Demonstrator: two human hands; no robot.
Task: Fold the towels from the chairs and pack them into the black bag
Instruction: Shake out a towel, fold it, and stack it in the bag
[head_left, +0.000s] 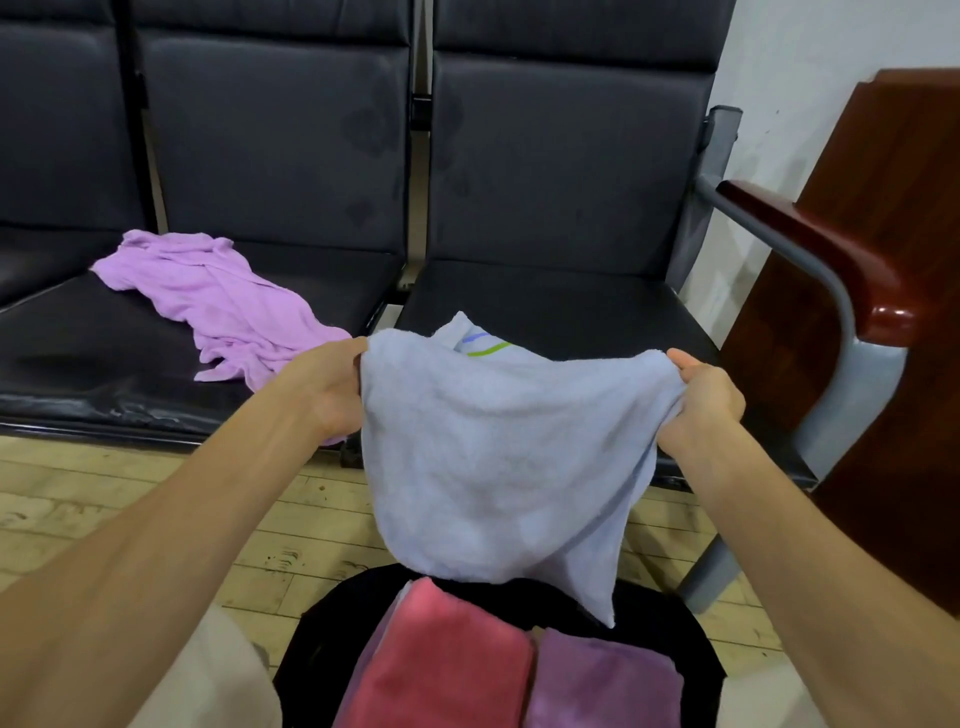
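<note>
A pale blue towel (498, 457) hangs stretched between my two hands in front of the chairs. My left hand (327, 384) pinches its left top corner and my right hand (701, 400) grips its right top corner. The towel's lower edge droops over the open black bag (322, 623) on the floor. Inside the bag lie a folded pink towel (447, 660) and a folded purple towel (608, 680), side by side. A crumpled lilac towel (218, 301) lies on the middle chair seat. A white towel with blue and green stripes (467, 335) peeks out behind the blue one.
A row of dark padded chairs (545, 171) stands against the wall. A grey metal armrest with a red-brown wooden top (810, 249) juts out at right, next to a wooden cabinet (893, 260). The floor (130, 499) is light wood.
</note>
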